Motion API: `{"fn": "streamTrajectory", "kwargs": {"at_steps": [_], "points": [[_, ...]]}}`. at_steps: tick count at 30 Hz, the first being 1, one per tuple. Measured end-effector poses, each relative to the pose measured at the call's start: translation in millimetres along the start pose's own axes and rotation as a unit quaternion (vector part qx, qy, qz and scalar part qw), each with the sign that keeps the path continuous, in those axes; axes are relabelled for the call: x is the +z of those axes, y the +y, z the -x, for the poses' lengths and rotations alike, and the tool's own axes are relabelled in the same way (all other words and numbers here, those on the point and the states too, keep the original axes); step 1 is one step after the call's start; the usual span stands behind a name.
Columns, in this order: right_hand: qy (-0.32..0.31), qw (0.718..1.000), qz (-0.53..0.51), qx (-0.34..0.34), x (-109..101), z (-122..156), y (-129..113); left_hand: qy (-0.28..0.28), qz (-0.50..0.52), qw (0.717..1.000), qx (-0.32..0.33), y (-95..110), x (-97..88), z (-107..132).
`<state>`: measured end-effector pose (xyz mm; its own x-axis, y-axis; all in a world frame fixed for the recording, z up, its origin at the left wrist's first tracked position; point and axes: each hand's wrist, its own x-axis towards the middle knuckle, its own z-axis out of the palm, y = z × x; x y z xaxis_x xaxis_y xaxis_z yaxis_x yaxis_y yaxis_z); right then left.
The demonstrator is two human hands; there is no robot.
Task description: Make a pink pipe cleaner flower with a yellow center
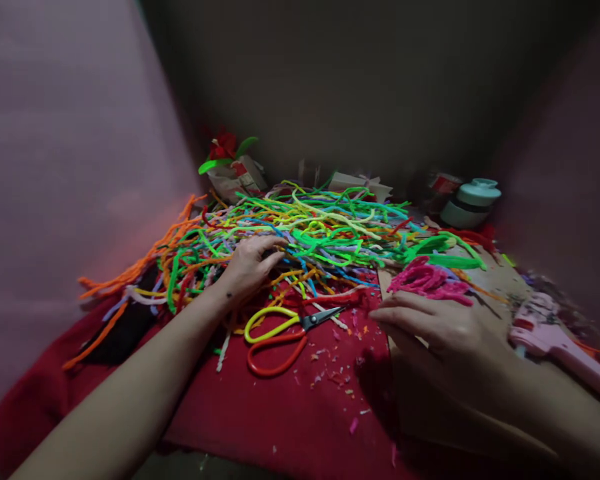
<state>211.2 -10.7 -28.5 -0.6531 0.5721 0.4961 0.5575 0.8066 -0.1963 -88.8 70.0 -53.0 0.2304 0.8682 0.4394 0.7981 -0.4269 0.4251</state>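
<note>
My left hand [253,263] rests at the near edge of a big tangled pile of colourful pipe cleaners [325,220]. Its fingers are curved, with a gap between thumb and forefinger; nothing held shows between them. My right hand [430,327] hovers palm down over the cardboard, its fingers stretched to the left and no object visible in them. Just beyond it lies a bundle of bent pink pipe cleaners [427,280]. Scissors [305,323] with one yellow and one red handle lie between my hands, blades pointing right, slightly apart.
A pink glue gun [550,333] lies at the right. Behind stand a lidded mint-green container [473,203] and a red pipe-cleaner flower [223,147] with green leaves. Small clippings [337,377] litter the red cloth [260,420]. A cardboard sheet [420,413] lies under my right hand.
</note>
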Motion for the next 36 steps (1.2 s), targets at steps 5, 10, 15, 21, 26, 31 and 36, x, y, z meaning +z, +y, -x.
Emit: {"fn": "streamTrajectory", "kwargs": {"at_steps": [5,10,15,21,26,31,36], "points": [[0.045,0.999,-0.002,-0.010,-7.6,-35.7,7.6,0.028,0.096,0.994,-0.052,1.5,-1.9,0.4],[0.010,1.000,-0.003,0.012,12.8,-82.4,20.2,0.036,0.146,0.984,-0.090,8.0,-7.8,-1.0],[-0.110,0.976,0.186,0.026,59.7,-118.7,25.0,0.046,0.181,0.980,-0.074,7.7,-12.7,-1.7],[-0.139,0.977,0.133,0.090,56.4,-153.4,56.8,0.187,0.136,0.973,-0.019,12.0,-28.5,1.0],[-0.139,0.981,-0.008,0.136,49.7,-168.2,83.2,0.204,0.147,0.968,-0.002,12.9,-38.2,1.8],[-0.133,0.974,-0.057,0.174,53.9,-174.2,91.9,0.227,0.167,0.959,-0.036,1.7,-40.5,-0.7],[-0.131,0.959,-0.093,0.233,57.8,-176.0,99.4,0.239,0.205,0.946,-0.075,-9.1,-41.5,-5.8]]}}
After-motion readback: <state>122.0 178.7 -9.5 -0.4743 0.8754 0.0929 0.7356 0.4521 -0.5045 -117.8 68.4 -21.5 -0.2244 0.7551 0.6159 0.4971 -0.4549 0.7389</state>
